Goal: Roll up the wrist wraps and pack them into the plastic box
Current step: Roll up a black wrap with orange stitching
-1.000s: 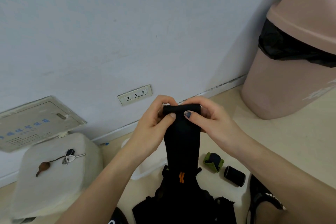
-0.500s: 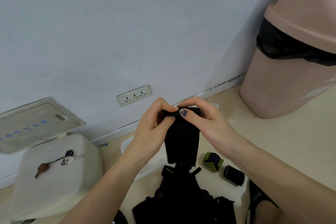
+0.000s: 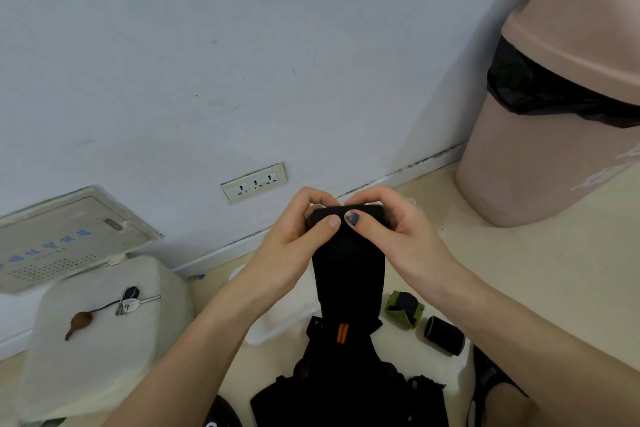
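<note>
At the bottom centre of the frame, a dark heap of unrolled wraps [image 3: 349,388] is lying on the floor; how many are in it I cannot tell. Just above it, both hands are working 1 black wrist wrap [image 3: 348,274] in mid-air at the centre of the frame. The left hand [image 3: 294,246] and the right hand [image 3: 398,236] are each pinching the started roll at the top of the strap, thumbs in front and fingers curled behind, thumb tips nearly touching. The tail is hanging straight down, its end with 2 orange stripes reaching the heap.

Risks, as I judge them: the roll could be loosening or telescoping sideways if 1 thumb is slipping, and the hanging tail could be snagging on the heap below, dragging the roll crooked.

At lower right, 2 finished rolls are resting on the floor: 1 green roll [image 3: 404,309] and 1 black roll [image 3: 444,335], near each other but apart. Behind the forearms, 1 plastic box [image 3: 273,326] is sitting partly hidden, its contents unseen.
</note>
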### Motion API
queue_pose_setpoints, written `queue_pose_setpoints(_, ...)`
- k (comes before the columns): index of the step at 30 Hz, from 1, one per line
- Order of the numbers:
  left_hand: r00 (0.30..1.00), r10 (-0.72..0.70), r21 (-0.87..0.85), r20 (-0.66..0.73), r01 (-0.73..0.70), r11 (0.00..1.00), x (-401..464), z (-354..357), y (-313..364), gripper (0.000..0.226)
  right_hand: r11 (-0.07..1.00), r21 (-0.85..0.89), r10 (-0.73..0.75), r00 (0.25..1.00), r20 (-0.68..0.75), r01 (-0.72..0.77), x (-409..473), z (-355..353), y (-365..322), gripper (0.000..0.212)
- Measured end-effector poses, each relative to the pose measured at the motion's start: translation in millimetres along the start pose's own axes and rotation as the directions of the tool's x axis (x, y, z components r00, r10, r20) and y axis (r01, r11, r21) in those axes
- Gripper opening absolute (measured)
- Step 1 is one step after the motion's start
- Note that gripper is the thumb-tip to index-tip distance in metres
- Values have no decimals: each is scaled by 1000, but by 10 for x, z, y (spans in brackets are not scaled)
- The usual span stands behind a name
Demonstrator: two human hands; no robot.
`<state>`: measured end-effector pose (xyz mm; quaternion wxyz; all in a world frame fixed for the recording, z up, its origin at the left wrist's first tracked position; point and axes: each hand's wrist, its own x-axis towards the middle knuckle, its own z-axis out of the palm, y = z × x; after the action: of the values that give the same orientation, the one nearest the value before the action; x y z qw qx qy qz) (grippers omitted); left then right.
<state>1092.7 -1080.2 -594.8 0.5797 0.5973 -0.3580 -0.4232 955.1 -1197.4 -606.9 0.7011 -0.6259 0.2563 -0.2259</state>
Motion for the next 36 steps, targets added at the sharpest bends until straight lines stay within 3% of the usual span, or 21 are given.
queue_pose_setpoints(3, 999, 47, 4, -19, -47, 999, -2, -23, -3, 11, 998, 4, 56, 998, 30, -56, 17, -20, -55, 15)
queue_pose_setpoints(8, 991, 134, 69, -27, -132, 989, -5, -77, -18, 13, 985, -172, 42, 995, 86, -26, 24, -27, -47, 12)
queue_pose_setpoints(13, 980, 190, 141, -53, -181, 973, -27, -107, -10, 14, 996, -57, 74, 993, 97, -68, 39, -14, -85, 17)
queue_pose_setpoints(17, 970, 236, 180, -58, -222, 958, -40, -116, -12, 25, 1000, -18, 19, 994, 104, -17, 47, -8, -67, 14)
queue_pose_setpoints(20, 974, 218, 166, -63, -206, 964, -44, -94, -6, 24, 999, 2, -39, 996, 78, 39, 58, -21, -48, 13)
queue_pose_setpoints(24, 997, 82, 97, -6, -81, 992, -47, -70, -1, 26, 997, 7, -73, 996, 54, 73, 54, -38, -42, 9)
queue_pose_setpoints(29, 994, 113, 140, 13, -114, 984, -34, -61, 11, 23, 995, 4, -98, 993, 67, 97, 42, -50, -44, 10)
queue_pose_setpoints(32, 995, 97, 110, -10, -96, 989, -41, -63, 14, 25, 999, 23, -35, 996, 82, 33, 44, -60, -73, 11)
queue_pose_setpoints(36, 995, 91, 145, -30, -86, 986, -34, -71, 2, 28, 994, -86, 76, 989, 128, -66, 27, -54, -102, 14)
